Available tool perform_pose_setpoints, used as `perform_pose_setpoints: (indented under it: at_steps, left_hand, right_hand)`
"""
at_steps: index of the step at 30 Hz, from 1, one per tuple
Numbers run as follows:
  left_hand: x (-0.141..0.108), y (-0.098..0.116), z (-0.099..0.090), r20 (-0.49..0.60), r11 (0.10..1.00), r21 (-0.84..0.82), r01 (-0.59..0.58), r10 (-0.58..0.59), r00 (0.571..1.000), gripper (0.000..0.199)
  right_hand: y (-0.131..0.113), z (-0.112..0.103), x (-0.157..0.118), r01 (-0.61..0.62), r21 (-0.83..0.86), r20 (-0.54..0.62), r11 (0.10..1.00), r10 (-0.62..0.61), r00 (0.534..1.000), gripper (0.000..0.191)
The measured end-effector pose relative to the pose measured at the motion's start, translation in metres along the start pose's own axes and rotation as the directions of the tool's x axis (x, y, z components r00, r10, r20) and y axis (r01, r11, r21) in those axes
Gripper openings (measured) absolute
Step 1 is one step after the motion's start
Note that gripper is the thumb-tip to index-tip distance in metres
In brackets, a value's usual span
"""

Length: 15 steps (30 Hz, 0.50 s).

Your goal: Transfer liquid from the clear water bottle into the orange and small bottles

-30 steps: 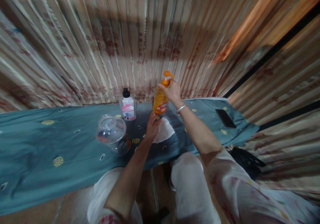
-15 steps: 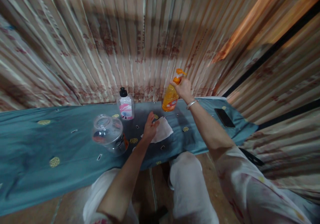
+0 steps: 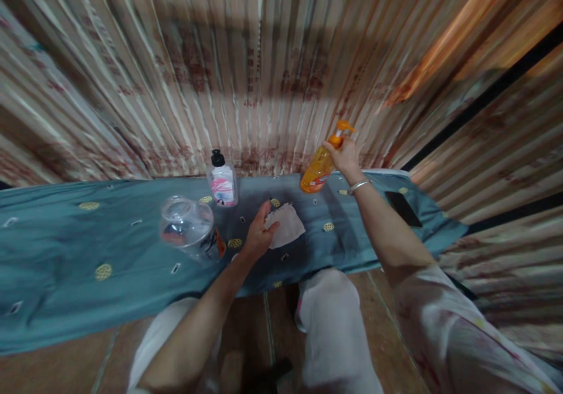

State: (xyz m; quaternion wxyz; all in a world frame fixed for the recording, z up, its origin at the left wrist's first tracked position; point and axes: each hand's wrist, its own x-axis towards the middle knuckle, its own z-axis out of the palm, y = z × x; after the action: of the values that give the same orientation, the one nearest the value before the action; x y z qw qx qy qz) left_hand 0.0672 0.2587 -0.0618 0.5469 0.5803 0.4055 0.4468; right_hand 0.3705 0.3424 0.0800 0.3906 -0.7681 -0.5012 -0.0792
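Observation:
My right hand (image 3: 345, 155) is wrapped round the neck of an orange pump bottle (image 3: 317, 170), which tilts with its pump up and to the right. A white cloth (image 3: 287, 226) lies on the teal covered surface (image 3: 132, 288). At the cloth's left edge is my left hand (image 3: 260, 233), its thumb and fingers apart, the thumb over the cloth. To the left, a clear bottle with a black cap and pink label (image 3: 223, 185) stands upright. In front of it is a large clear plastic container (image 3: 189, 227).
A dark phone (image 3: 403, 209) lies at the right end of the surface. Pleated curtains (image 3: 281, 77) hang right behind the back edge. Black bars (image 3: 488, 98) cross at the right. My knees (image 3: 329, 300) are at the front edge.
My right hand has moved right with the orange bottle, which now tilts more. My left hand has shifted slightly left, its fingers more visibly apart.

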Motion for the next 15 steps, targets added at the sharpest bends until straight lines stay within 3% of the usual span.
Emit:
perform_pose_setpoints:
  at_steps: [5, 9, 15]
  left_hand:
    - [-0.017, 0.009, -0.014, 0.001, 0.997, 0.07, -0.039, 0.039, 0.999, 0.068]
    - [-0.037, 0.013, -0.029, 0.02, 0.979, 0.157, -0.127, 0.126, 0.992, 0.062]
    - [-0.079, 0.01, -0.058, 0.033, 0.928, 0.3, -0.219, 0.22, 0.975, 0.051]
  right_hand:
    - [0.008, 0.003, -0.007, 0.023, 0.05, 0.023, 0.999, -0.024, 0.999, 0.071]
    - [0.016, 0.003, -0.02, 0.04, 0.134, -0.061, 0.99, -0.033, 0.998, 0.089]
    - [0.013, 0.003, -0.099, 0.087, 0.206, -0.226, 0.975, -0.039, 0.973, 0.087]
